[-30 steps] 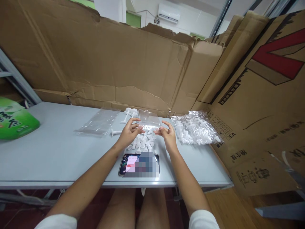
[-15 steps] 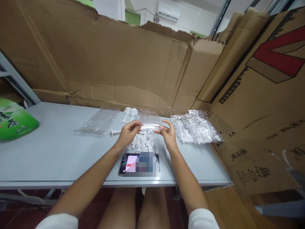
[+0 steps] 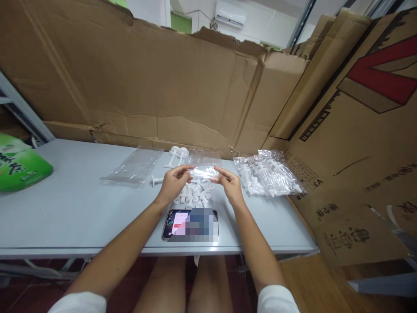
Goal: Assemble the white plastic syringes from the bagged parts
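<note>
Clear plastic bag (image 3: 204,171) — pinched by fingertips of L hand (image 3: 175,183) & R hand (image 3: 230,186). Sm. white pcs (image 3: 194,194) on bench (image 3: 97,217), just beside phone (image 3: 177,222).

Listed: one phone (image 3: 176,224), one green package (image 3: 24,169), one air conditioner (image 3: 230,15), two hands (image 3: 172,184), at least two clear bags (image 3: 135,167). Small white pieces (image 3: 196,193), being heaped, cannot be exactly counted.
</note>
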A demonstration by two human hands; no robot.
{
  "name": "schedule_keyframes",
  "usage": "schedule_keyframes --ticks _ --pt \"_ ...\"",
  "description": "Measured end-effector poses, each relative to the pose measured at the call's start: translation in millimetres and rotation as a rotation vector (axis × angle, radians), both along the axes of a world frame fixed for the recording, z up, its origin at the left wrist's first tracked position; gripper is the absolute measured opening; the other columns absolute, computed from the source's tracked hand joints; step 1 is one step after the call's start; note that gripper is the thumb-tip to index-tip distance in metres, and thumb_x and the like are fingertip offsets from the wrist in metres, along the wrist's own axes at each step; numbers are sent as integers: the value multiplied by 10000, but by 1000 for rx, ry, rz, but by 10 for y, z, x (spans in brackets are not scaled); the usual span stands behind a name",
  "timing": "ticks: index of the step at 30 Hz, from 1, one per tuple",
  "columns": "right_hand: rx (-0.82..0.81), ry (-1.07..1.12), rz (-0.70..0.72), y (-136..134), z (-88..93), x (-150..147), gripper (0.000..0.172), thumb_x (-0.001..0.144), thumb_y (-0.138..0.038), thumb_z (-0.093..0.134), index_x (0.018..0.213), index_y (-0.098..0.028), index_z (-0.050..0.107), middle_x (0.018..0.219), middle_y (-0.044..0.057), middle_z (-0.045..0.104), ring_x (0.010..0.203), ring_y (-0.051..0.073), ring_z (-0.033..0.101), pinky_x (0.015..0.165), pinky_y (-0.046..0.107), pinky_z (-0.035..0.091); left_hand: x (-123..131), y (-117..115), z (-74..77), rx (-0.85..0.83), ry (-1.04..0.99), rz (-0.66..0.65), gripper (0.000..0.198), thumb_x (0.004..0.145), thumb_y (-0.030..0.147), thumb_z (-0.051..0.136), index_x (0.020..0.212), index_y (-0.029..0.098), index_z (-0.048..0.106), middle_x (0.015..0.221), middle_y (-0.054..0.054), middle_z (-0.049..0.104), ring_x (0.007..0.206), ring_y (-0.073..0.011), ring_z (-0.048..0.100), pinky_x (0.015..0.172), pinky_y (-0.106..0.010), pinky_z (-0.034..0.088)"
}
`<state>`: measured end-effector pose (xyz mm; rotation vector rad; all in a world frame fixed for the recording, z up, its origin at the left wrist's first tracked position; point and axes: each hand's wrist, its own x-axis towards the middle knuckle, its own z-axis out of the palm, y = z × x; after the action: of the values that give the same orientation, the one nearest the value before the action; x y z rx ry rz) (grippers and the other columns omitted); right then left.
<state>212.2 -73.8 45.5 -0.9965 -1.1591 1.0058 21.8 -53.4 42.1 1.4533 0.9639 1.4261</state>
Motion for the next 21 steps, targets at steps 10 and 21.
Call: schedule_keyframes --ticks 10,21 --pt "-14 -68 67 -61 -10 -91 288 715 -309 562 960 -198 665 895 38 690 674 192 676 694 387 542 4 7 53 -167 -118 -224 716 688 377 652 1295 171 334 710 -29 667 639 -163 643 640 -289 508" --pt "-16 2 145 -12 6 -5 319 695 -265 588 1008 -209 619 1066 48 629 628 152 657 668 364 547 -81 54 45 -134 -40 -361 651 714 382 631 1267 178 354 831 -74 684 726 -186 660 770 -380 503"
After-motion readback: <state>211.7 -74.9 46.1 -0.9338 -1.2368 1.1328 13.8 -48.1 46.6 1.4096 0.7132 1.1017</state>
